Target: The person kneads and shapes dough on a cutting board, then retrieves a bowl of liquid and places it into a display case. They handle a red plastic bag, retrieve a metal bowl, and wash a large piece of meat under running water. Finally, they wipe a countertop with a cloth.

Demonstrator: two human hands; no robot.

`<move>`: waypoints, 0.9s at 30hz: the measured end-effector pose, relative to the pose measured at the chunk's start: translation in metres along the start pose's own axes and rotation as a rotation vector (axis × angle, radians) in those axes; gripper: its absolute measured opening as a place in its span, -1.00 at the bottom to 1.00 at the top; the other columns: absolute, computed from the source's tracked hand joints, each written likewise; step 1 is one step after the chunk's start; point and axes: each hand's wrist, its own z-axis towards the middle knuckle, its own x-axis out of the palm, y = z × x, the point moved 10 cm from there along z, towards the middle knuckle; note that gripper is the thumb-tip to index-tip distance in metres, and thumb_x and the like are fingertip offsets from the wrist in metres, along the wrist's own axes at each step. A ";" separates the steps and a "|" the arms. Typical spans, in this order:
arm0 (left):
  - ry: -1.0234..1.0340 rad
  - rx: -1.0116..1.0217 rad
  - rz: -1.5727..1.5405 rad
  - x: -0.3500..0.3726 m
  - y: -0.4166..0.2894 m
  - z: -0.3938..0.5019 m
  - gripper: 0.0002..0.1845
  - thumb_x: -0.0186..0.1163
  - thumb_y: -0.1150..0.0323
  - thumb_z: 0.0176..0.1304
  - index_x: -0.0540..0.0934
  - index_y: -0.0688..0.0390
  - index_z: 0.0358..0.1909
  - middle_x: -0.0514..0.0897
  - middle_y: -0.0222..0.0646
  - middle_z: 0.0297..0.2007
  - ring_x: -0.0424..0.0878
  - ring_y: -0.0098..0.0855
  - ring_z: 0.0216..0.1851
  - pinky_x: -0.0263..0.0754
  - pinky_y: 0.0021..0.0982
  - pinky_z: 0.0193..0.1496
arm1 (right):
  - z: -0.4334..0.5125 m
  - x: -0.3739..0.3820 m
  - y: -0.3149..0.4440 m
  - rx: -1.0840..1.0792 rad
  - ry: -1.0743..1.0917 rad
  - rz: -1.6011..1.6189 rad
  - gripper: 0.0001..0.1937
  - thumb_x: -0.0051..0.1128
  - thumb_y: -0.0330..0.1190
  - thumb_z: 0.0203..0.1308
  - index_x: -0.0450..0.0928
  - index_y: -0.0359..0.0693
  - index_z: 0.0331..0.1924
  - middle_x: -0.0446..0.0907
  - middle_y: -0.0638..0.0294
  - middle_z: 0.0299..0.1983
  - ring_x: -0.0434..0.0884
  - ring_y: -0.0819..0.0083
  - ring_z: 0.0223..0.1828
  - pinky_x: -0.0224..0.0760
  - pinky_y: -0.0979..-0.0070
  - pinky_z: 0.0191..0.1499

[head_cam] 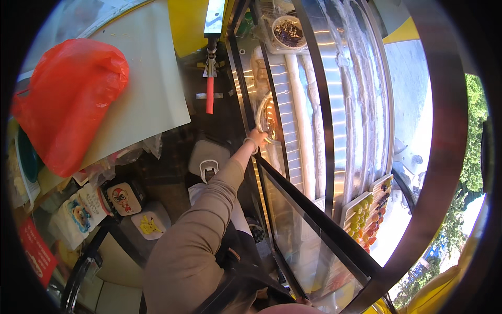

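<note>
My left hand (259, 136), with a pale bracelet at its wrist, reaches into a metal-framed glass display case (292, 147). Its fingers are closed on the near rim of a round, clear bowl (269, 117). The bowl looks tilted, and warm light glints off it, so its contents are hard to read. Under it lie a metal shelf and a long pale roll (301, 114) in clear wrap. At the bottom edge, a small skin-coloured patch by the case frame may be fingers of my right hand (304, 301); most of that hand is hidden.
A white tub (289, 32) of dark bits stands at the case's far end. Fruit skewers lie on a tray (345, 214) at right. A sliding glass panel (310, 235) borders my arm. Leftward, a red plastic bag (78, 102) rests on a pale board (157, 86); stools (151, 219) stand below.
</note>
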 end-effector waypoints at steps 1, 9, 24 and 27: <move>0.065 -0.034 -0.054 0.014 0.012 -0.003 -0.71 0.18 0.49 0.12 0.45 0.46 -0.16 0.58 -0.13 -0.23 0.64 -0.12 -0.23 0.64 -0.20 -0.28 | 0.000 -0.001 -0.002 0.027 -0.013 0.020 -0.88 -0.07 -0.45 0.08 0.42 -0.34 -0.33 0.56 0.10 -0.32 0.58 0.26 -0.26 0.50 0.29 -0.23; 0.213 -0.063 0.582 0.056 0.053 -0.016 -0.71 0.16 0.11 0.17 0.66 0.06 -0.21 0.69 -0.26 -0.30 0.63 -0.18 -0.25 0.47 -0.34 -0.26 | -0.009 -0.038 0.004 -0.167 0.115 0.084 -0.92 -0.10 -0.50 0.10 0.35 -0.36 -0.35 0.50 0.12 -0.41 0.60 0.30 -0.17 0.53 0.31 -0.15; 0.083 0.222 0.466 -0.039 -0.015 -0.053 -0.39 0.29 0.04 0.04 0.48 0.30 0.00 0.59 -0.06 -0.08 0.56 -0.27 -0.03 0.43 -0.35 0.01 | -0.123 0.084 0.016 -0.215 -0.129 0.191 -0.85 -0.22 -0.50 0.02 0.36 -0.44 -0.37 0.50 -0.04 -0.19 0.55 0.16 -0.07 0.54 0.43 -0.18; -0.163 0.461 0.303 -0.111 -0.023 -0.120 -0.49 0.19 0.15 0.19 0.43 0.30 0.06 0.59 -0.10 -0.05 0.56 -0.20 -0.01 0.38 -0.35 0.10 | -0.142 0.100 0.029 -0.286 -0.051 0.180 -0.88 -0.25 -0.56 -0.01 0.35 -0.44 -0.44 0.51 -0.06 -0.26 0.58 0.11 -0.12 0.54 0.42 -0.20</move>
